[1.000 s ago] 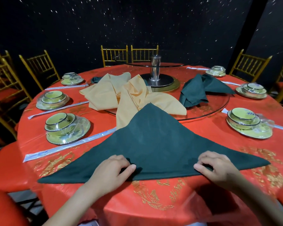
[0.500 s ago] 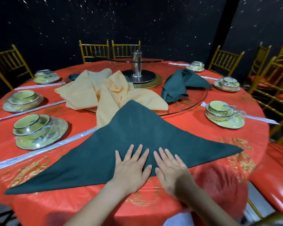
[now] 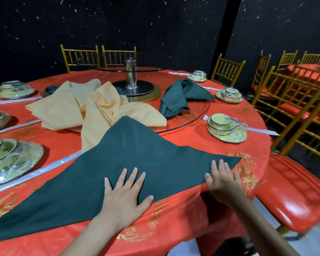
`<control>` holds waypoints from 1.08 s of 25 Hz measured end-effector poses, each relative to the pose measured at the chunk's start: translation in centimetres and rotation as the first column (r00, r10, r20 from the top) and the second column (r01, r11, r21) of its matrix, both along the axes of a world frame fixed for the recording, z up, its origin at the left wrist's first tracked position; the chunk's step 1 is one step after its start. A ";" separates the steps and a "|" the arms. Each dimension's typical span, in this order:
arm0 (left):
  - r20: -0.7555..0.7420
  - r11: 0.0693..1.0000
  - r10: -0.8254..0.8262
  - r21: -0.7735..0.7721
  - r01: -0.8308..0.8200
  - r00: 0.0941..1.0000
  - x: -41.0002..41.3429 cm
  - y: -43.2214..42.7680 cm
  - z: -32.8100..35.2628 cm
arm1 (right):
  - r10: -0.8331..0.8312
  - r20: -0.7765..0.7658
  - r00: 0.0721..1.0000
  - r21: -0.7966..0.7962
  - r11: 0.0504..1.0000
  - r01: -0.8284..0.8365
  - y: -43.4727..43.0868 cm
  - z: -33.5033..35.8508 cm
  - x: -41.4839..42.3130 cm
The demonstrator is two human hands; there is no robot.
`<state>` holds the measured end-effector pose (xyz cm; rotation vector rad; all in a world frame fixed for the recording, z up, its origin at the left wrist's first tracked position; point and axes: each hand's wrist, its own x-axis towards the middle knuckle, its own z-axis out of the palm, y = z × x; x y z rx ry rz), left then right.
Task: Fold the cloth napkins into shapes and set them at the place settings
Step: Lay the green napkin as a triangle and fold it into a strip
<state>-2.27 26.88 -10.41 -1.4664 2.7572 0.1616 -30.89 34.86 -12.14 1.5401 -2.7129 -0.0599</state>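
A dark green napkin [image 3: 129,159] lies folded into a wide triangle on the red tablecloth [image 3: 174,228] at the near edge, its apex pointing away from me. My left hand [image 3: 125,196] presses flat on the napkin's lower middle with fingers spread. My right hand [image 3: 221,180] lies flat with straight fingers on the napkin near its right corner. Loose yellow napkins [image 3: 67,109] and another crumpled green napkin [image 3: 177,98] rest on the glass turntable [image 3: 198,115].
Wrapped bowl-and-plate settings stand around the table: one at right [image 3: 225,130], several at left [image 3: 9,159] and at the far side. Wrapped chopsticks [image 3: 35,172] lie beside the left setting. Gold chairs with red seats [image 3: 292,193] ring the table.
The hands went from pinching the napkin's lower edge to pressing flat side by side. Since then my right hand has slid out toward the right corner; the view has turned right.
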 end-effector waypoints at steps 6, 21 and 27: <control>-0.006 1.000 -0.002 0.002 0.002 1.000 -0.1 0.0 0.1 | -0.273 0.241 0.931 0.006 0.960 0.280 -0.2 2.0 -3.4; -0.069 0.985 0.172 -0.023 -0.174 0.983 9.5 1.0 0.2 | 0.454 0.103 0.885 -0.061 0.891 -0.450 -3.6 2.2 14.6; -0.040 0.994 0.105 -0.003 -0.105 0.994 15.6 -0.6 0.6 | 0.432 0.088 0.897 -0.060 0.902 -0.428 -3.6 2.1 14.8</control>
